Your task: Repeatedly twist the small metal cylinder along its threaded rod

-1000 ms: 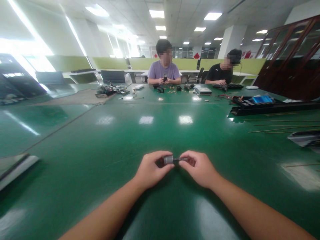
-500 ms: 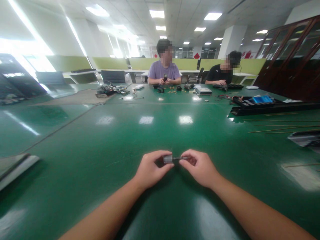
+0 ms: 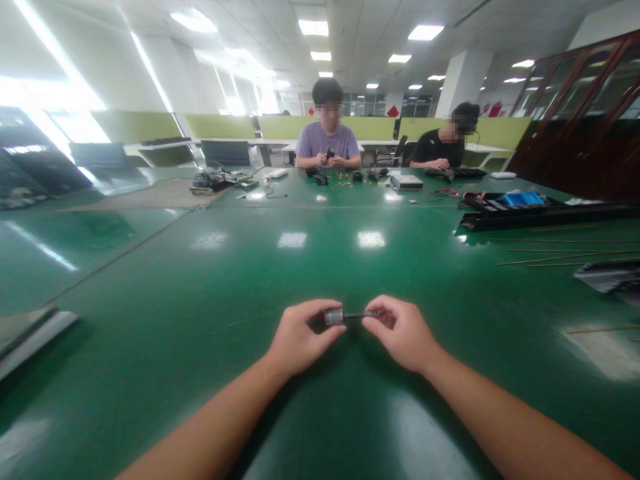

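Just over the green tabletop (image 3: pixel 225 280), my left hand (image 3: pixel 305 337) grips a short grey metal cylinder (image 3: pixel 334 317) between thumb and fingers. A thin dark shaft (image 3: pixel 354 315) runs from the cylinder's right side towards my right hand (image 3: pixel 403 333). The thumb and fingertips of my right hand pinch the far end of this shaft, which they partly hide. The cylinder and shaft lie roughly level, in line with each other. Whether they are one piece or two, I cannot tell.
Across the table sit a person in a purple shirt (image 3: pixel 329 140) and a person in black (image 3: pixel 437 148), with small parts before them. Black trays (image 3: pixel 545 215) and thin rods (image 3: pixel 570 253) lie right; a flat panel (image 3: pixel 37 340) lies left.
My right hand has shifted slightly right and up, and more of the shaft shows between my hands. The person in purple has turned their head from the side to face down.
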`<state>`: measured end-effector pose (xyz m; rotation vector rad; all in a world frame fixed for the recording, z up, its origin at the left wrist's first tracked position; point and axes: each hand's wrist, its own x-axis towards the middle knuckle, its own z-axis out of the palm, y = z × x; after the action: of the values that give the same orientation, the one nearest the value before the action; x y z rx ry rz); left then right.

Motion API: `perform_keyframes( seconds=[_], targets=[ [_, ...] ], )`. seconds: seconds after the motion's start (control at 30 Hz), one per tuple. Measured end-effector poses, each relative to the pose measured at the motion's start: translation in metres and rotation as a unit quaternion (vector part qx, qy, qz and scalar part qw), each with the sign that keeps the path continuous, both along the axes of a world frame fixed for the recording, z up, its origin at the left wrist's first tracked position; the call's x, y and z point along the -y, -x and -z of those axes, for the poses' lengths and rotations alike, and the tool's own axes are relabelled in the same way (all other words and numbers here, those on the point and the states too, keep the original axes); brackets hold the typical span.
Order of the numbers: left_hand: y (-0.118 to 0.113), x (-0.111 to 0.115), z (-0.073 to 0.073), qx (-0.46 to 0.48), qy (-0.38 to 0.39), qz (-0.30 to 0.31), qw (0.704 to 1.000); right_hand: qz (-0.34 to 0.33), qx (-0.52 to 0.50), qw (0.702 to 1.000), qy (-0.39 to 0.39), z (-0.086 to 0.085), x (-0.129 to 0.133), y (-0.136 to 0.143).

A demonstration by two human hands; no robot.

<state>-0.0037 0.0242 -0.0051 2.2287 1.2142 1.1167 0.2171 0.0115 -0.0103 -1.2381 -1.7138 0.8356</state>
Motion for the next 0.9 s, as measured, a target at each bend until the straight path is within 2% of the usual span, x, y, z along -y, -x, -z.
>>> perform_keyframes(
  seconds=[0.7,0.83,0.9],
  targets=[
    [0.001,-0.001,-0.003,0.003,0.016,-0.017,1.000,0.018,-0.005,1.000,-0.006,0.001,-0.003,-0.003],
    [0.001,-0.003,-0.003,0.025,0.038,-0.043,0.998,0.032,-0.067,0.997,-0.004,0.003,-0.008,-0.006],
    [0.002,-0.006,-0.001,0.071,0.062,-0.059,0.994,0.030,-0.102,0.994,0.001,0.004,-0.011,-0.006]
  ],
)
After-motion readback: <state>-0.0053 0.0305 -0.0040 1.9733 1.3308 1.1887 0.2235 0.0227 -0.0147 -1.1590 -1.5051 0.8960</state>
